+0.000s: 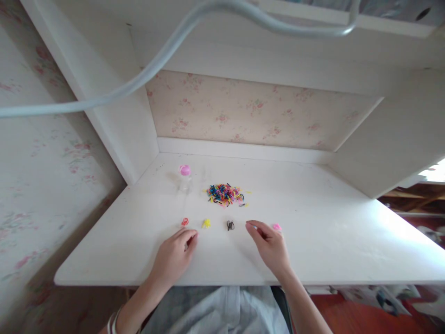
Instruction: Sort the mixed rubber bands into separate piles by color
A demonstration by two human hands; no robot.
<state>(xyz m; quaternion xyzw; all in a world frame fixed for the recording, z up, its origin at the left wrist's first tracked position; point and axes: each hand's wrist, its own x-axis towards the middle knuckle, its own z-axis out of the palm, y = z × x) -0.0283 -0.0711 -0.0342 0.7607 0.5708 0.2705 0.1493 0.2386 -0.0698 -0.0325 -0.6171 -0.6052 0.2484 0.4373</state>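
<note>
A mixed heap of small coloured bands (225,194) lies on the white desk. In front of it, from left to right, are small groups of red bands (185,221), yellow bands (206,223), black bands (230,225) and pink bands (276,227). My left hand (179,253) rests near the red bands, its fingers curled together; whatever they may hold is hidden. Between the black and pink groups, my right hand (268,243) has thumb and forefinger pinched, with a tiny bluish bit showing at the fingers, too small to name.
A clear bottle with a pink cap (185,170) stands behind and left of the heap. White panels enclose the desk (313,250) at both sides. A pale cable (156,69) crosses the upper view.
</note>
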